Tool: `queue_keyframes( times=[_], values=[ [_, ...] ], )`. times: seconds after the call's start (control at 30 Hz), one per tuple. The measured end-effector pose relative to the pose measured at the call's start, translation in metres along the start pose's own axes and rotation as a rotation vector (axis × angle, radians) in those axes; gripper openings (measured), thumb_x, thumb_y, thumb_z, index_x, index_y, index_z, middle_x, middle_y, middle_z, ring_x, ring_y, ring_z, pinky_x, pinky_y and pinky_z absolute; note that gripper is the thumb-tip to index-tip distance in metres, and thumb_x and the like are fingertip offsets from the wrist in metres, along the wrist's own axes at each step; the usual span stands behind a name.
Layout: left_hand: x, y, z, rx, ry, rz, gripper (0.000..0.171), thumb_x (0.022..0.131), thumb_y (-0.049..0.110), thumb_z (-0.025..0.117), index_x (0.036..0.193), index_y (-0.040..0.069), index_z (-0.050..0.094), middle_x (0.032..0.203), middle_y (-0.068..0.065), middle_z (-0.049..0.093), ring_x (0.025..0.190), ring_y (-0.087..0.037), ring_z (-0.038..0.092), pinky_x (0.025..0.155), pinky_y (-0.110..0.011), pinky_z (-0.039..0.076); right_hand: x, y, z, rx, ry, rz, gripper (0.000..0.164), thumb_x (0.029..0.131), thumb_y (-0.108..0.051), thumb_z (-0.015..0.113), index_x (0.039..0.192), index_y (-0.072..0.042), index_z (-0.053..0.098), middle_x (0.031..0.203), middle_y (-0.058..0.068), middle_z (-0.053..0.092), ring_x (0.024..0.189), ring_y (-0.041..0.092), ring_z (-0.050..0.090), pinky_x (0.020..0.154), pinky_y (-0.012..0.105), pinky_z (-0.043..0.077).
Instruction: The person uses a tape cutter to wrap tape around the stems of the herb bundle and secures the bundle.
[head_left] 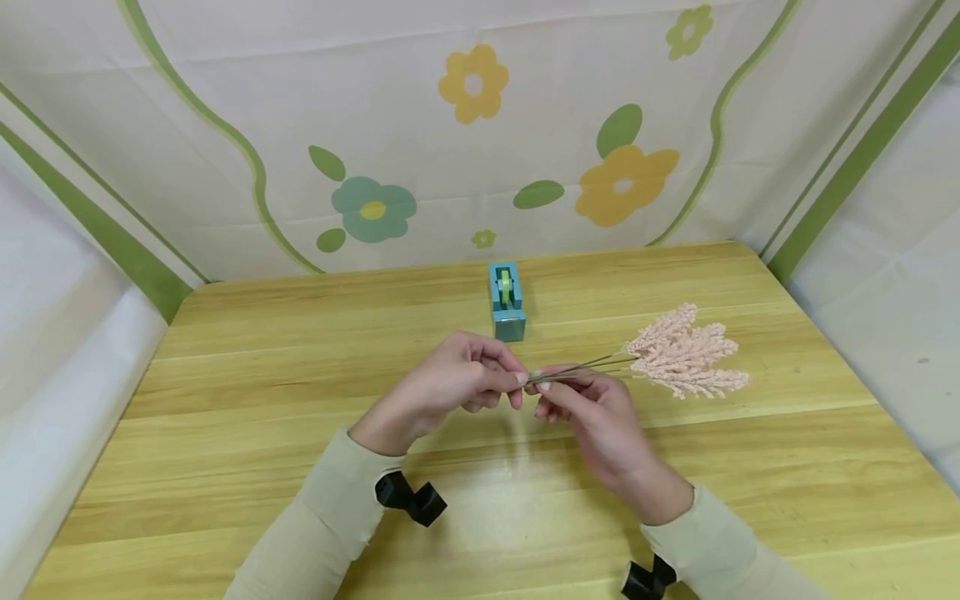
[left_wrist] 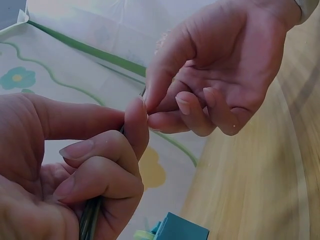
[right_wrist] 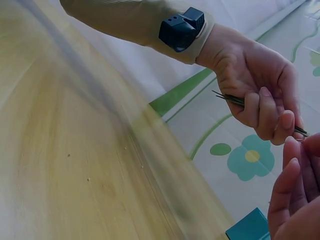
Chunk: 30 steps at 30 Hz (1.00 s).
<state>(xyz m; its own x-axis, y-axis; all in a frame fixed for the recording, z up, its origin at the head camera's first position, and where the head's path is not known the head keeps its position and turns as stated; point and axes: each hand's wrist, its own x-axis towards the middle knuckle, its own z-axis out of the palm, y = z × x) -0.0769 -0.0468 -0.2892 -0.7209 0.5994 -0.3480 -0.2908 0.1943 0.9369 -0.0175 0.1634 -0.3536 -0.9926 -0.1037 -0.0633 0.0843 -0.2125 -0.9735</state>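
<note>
A bunch of artificial flowers with fluffy pale pink heads (head_left: 686, 354) and thin dark green stems (head_left: 592, 367) spans both hands above the table, heads pointing right. My left hand (head_left: 468, 375) grips the stems toward their lower ends. In the right wrist view the cut ends (right_wrist: 232, 99) stick out behind its curled fingers. Close beside it, my right hand (head_left: 592, 408) pinches the stems between thumb and forefinger; its other fingers are loosely curled, as the left wrist view shows. The fingertips of both hands meet at the stems. Beyond the hands stands a blue tape dispenser (head_left: 508, 325) with a greenish roll.
The wooden table (head_left: 262, 433) extends under both arms. A white cloth (head_left: 390, 108) printed with flowers and green lines hangs at its back edge. White cloth also borders the left and right sides. Black camera mounts (head_left: 411, 498) sit on both wrists.
</note>
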Motion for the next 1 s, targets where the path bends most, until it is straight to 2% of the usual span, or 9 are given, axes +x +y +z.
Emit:
queue_keyframes(
  times=[0.33, 0.77, 0.9, 1.0],
  values=[
    [-0.001, 0.0, 0.002, 0.036, 0.035, 0.002, 0.007, 0.102, 0.003, 0.066, 0.103, 0.001, 0.073, 0.078, -0.002, 0.073, 0.059, -0.014, 0.037, 0.055, -0.024, 0.028, 0.0, -0.004, -0.001, -0.018, 0.024, 0.006, 0.025, 0.103, -0.003, 0.067, 0.097, -0.021, 0.084, 0.098, -0.007, 0.082, 0.078, 0.009, 0.071, 0.075, 0.026, 0.055],
    [0.001, 0.001, 0.006, 0.039, 0.064, -0.001, 0.009, 0.102, 0.006, 0.07, 0.101, -0.002, 0.071, 0.077, -0.003, 0.074, 0.058, -0.014, 0.034, 0.057, -0.026, 0.029, 0.002, -0.012, 0.009, -0.045, 0.166, 0.051, 0.016, 0.098, -0.006, 0.077, 0.091, -0.019, 0.083, 0.09, -0.006, 0.078, 0.077, 0.013, 0.064, 0.074, 0.028, 0.052],
    [0.002, -0.001, 0.006, 0.041, 0.061, -0.003, 0.007, 0.102, 0.006, 0.071, 0.099, 0.0, 0.072, 0.076, -0.003, 0.074, 0.058, -0.014, 0.036, 0.057, -0.026, 0.03, 0.004, -0.012, 0.01, -0.021, 0.159, 0.034, 0.02, 0.098, -0.003, 0.075, 0.088, -0.019, 0.082, 0.09, -0.006, 0.079, 0.078, 0.013, 0.065, 0.077, 0.028, 0.054],
    [0.002, -0.002, 0.005, 0.045, 0.063, 0.007, 0.006, 0.101, 0.006, 0.07, 0.099, 0.0, 0.072, 0.077, -0.003, 0.074, 0.06, -0.014, 0.038, 0.057, -0.025, 0.031, 0.005, -0.011, 0.008, -0.012, 0.122, 0.041, 0.023, 0.1, -0.003, 0.073, 0.088, -0.02, 0.082, 0.091, -0.007, 0.078, 0.078, 0.012, 0.065, 0.076, 0.028, 0.054]
  ],
)
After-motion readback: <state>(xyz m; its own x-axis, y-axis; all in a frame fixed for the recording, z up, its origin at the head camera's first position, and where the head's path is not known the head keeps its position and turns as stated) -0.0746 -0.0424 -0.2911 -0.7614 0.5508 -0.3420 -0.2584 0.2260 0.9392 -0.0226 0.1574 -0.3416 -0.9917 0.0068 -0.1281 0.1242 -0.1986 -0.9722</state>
